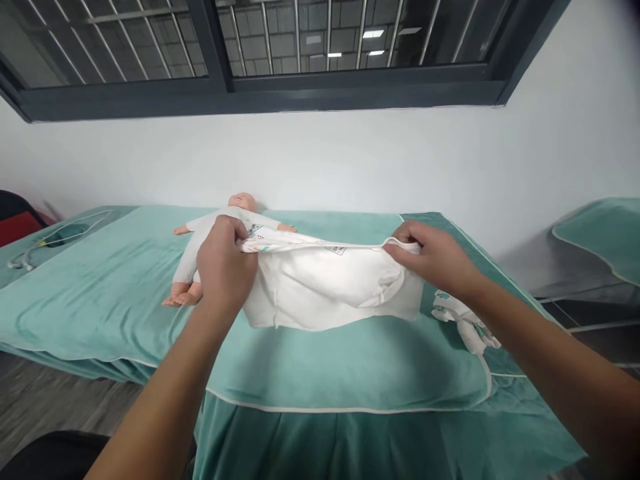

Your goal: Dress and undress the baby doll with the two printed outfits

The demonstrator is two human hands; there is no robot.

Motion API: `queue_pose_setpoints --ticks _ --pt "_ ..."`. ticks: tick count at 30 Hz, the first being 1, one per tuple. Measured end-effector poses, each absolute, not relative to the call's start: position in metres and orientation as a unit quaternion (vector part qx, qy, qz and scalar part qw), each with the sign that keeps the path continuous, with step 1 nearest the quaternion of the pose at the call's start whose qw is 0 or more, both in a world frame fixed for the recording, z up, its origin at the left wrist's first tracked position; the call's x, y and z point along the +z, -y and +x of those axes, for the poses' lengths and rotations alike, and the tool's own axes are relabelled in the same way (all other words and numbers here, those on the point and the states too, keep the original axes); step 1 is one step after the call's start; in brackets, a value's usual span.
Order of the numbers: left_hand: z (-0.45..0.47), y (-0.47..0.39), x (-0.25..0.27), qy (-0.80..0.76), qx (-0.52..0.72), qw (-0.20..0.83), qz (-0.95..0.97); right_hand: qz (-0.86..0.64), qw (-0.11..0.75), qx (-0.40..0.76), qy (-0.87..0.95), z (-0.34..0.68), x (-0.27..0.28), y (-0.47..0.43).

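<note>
A white baby garment [330,287] with a small printed label and a coloured pattern along its upper edge is stretched sideways between my hands, above the bed. My left hand [226,260] is closed on its upper left edge. At the upper right edge, my right hand [425,252] pinches the cloth. Behind my left hand a baby doll [200,233] in a white long-sleeved suit lies on its back, its head toward the wall. My left hand hides part of its body. Beneath my right forearm lies a crumpled white patterned cloth [465,320].
The bed [345,373] has a green cover with pale piping. A coiled cable [30,257] lies at its far left. Behind stand a white wall [350,160] and a barred window [320,93]. Another green-covered surface [605,233] is at the right.
</note>
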State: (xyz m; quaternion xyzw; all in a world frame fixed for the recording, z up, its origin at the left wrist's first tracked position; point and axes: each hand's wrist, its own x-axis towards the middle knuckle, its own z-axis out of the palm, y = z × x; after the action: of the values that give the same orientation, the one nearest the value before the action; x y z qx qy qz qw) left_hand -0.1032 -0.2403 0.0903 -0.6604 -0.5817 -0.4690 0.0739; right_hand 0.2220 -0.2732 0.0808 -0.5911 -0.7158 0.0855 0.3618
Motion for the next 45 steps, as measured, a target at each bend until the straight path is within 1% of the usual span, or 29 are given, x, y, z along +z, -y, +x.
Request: queue_pose_setpoints --ticks 3,5,7,9,11,13,15,17,20,23,25,27,28,29,30,32,34,36,40,43,45 --pt "-0.107 0.239 0.083 0.639 -0.384 0.135 -0.653 -0.561 0.321 -0.016 0.763 0.232 0.079 0.272" --pt "-0.109 0.238 0.079 0.661 -0.343 0.150 -0.650 -0.572 0.316 -0.058 0.755 0.237 0.077 0.271" --pt "-0.109 0.238 0.079 0.677 -0.319 0.150 -0.646 -0.599 0.335 -0.093 0.721 0.240 0.074 0.271" --pt "-0.109 0.240 0.081 0.693 -0.308 0.127 -0.639 -0.614 0.384 -0.115 0.680 0.239 0.070 0.272" --pt "-0.109 0.243 0.085 0.701 -0.314 0.090 -0.634 -0.627 0.448 -0.099 0.629 0.235 0.065 0.273" --pt "-0.109 0.247 0.089 0.699 -0.324 0.050 -0.635 -0.644 0.507 -0.044 0.571 0.232 0.062 0.276" --pt "-0.111 0.248 0.094 0.699 -0.319 0.017 -0.640 -0.666 0.525 0.022 0.530 0.230 0.061 0.277" --pt "-0.115 0.242 0.099 0.712 -0.272 -0.014 -0.647 -0.697 0.489 0.069 0.521 0.232 0.061 0.275" --pt "-0.117 0.220 0.102 0.738 -0.151 -0.017 -0.658 -0.739 0.367 0.088 0.558 0.238 0.063 0.261" --pt "-0.107 0.187 0.092 0.734 -0.098 0.027 -0.671 -0.754 0.233 0.035 0.613 0.239 0.055 0.239" --pt "-0.091 0.169 0.073 0.723 -0.102 0.045 -0.682 -0.760 0.185 -0.047 0.621 0.231 0.041 0.225" --pt "-0.070 0.159 0.043 0.701 -0.118 0.071 -0.700 -0.751 0.199 -0.143 0.613 0.215 0.019 0.215" --pt "-0.059 0.157 0.027 0.683 -0.130 0.098 -0.712 -0.736 0.219 -0.178 0.616 0.204 0.006 0.212" --pt "-0.048 0.157 0.009 0.664 -0.147 0.117 -0.724 -0.713 0.239 -0.190 0.631 0.193 -0.008 0.209" --pt "-0.039 0.159 -0.008 0.631 -0.156 0.112 -0.752 -0.682 0.257 -0.174 0.662 0.182 -0.023 0.206" --pt "-0.024 0.162 -0.037 0.564 -0.151 0.053 -0.810 -0.644 0.269 -0.092 0.710 0.163 -0.049 0.198" --pt "-0.016 0.163 -0.055 0.547 -0.138 0.003 -0.826 -0.667 0.239 -0.020 0.705 0.153 -0.067 0.188" --pt "-0.013 0.158 -0.061 0.571 -0.125 -0.012 -0.811 -0.710 0.195 0.009 0.676 0.151 -0.076 0.177" --pt "-0.012 0.144 -0.052 0.633 -0.104 -0.009 -0.767 -0.755 0.144 -0.005 0.640 0.154 -0.074 0.161" --pt "-0.006 0.143 -0.043 0.653 -0.140 -0.003 -0.745 -0.782 0.139 -0.001 0.607 0.154 -0.070 0.160" --pt "-0.001 0.143 -0.041 0.652 -0.176 0.002 -0.737 -0.791 0.163 -0.002 0.590 0.152 -0.070 0.161"
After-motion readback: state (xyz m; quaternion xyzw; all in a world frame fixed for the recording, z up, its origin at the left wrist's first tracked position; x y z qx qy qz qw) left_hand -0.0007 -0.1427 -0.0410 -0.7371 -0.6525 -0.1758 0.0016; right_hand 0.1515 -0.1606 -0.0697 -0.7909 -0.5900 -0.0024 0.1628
